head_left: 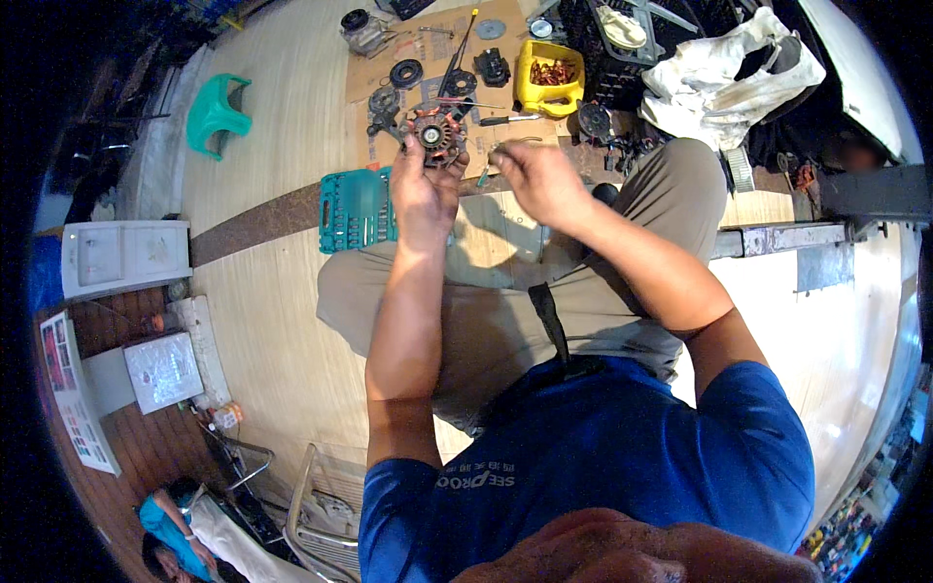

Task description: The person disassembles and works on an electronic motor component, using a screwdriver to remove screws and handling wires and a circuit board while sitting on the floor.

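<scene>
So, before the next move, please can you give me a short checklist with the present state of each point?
1. Round copper-wound part held: ok, in the left hand.
2. Both hands on this part: not ok, the right hand is apart from it.
3. Right fingertips free: cannot tell, whatever they may pinch is too small.
4. Teal tool case open: ok, beside the left forearm.
5. Dark-handled tool in view: ok, on the cardboard.

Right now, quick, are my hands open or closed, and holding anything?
Left hand: closed, holding a round metal part with copper-coloured windings.
Right hand: fingers curled in; whether it holds anything cannot be told.
</scene>
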A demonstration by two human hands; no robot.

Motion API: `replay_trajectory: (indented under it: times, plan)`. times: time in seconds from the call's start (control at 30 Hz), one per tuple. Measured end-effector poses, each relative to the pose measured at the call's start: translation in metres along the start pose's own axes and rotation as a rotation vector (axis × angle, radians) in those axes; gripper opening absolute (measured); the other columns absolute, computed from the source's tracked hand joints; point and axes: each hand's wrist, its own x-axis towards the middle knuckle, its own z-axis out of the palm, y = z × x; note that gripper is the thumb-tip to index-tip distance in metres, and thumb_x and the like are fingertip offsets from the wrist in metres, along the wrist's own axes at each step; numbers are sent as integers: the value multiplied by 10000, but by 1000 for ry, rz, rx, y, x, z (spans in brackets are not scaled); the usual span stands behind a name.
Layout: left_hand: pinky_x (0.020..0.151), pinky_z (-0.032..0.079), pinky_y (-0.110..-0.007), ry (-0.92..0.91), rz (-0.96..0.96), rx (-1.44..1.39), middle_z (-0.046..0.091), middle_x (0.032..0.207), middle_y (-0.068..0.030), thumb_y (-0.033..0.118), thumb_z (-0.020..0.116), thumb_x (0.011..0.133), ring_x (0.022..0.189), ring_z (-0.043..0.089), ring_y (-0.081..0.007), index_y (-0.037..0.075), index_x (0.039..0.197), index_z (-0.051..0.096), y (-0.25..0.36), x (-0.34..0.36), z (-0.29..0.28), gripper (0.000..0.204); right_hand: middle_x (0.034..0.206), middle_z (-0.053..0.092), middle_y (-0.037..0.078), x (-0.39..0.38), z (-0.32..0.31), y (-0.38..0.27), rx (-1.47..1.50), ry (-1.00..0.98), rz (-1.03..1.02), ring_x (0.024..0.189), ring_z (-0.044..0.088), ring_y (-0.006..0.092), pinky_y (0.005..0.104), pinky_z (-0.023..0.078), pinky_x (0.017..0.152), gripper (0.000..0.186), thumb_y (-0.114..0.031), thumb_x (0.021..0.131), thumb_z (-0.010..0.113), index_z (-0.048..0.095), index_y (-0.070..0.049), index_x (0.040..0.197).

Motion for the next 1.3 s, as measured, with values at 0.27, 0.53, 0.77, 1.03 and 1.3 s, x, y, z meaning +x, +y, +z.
replay_trajectory:
  times: [0.27, 0.53, 0.77, 1.03, 1.3]
  plan:
    - [728, 518, -408, 133, -139, -32, 620, 980, -84, 357, 394, 985, 851, 594, -220, 67, 1154, 515, 1, 10, -11, 357, 841, 622, 229, -21, 37, 18, 57, -481, -17, 838, 596, 407, 440, 478, 704, 221, -205, 889, 552, 631, -25, 989]
    - [696, 508, -400, 30, -156, 28, 630, 1013, -69, 354, 382, 988, 868, 604, -207, 92, 1159, 523, 8, 4, -4, 343, 934, 631, 219, 26, -11, 1, -82, 131, -162, 860, 607, 380, 397, 488, 748, 238, -148, 863, 587, 601, 32, 1018]
    - [709, 514, -394, 59, -169, -56, 632, 1011, -75, 336, 380, 990, 870, 611, -215, 78, 1142, 525, 2, 8, -9, 332, 782, 628, 195, 25, 2, 7, 138, 17, -57, 749, 617, 371, 427, 486, 656, 162, -178, 830, 605, 646, -35, 895]
    - [623, 514, -322, 62, -104, 235, 649, 958, -64, 296, 424, 979, 780, 624, -178, 59, 1135, 531, 8, 2, -5, 304, 811, 663, 141, 41, -35, 4, 55, 17, -134, 746, 643, 186, 310, 494, 679, 204, -180, 853, 651, 654, 5, 940]
    - [580, 500, -316, -230, -237, -145, 662, 968, -87, 320, 390, 982, 808, 645, -184, 55, 1111, 546, 15, 13, -16, 333, 789, 645, 160, 40, -46, 55, -100, -175, -52, 714, 624, 285, 345, 487, 674, 192, -195, 842, 650, 653, -21, 923]
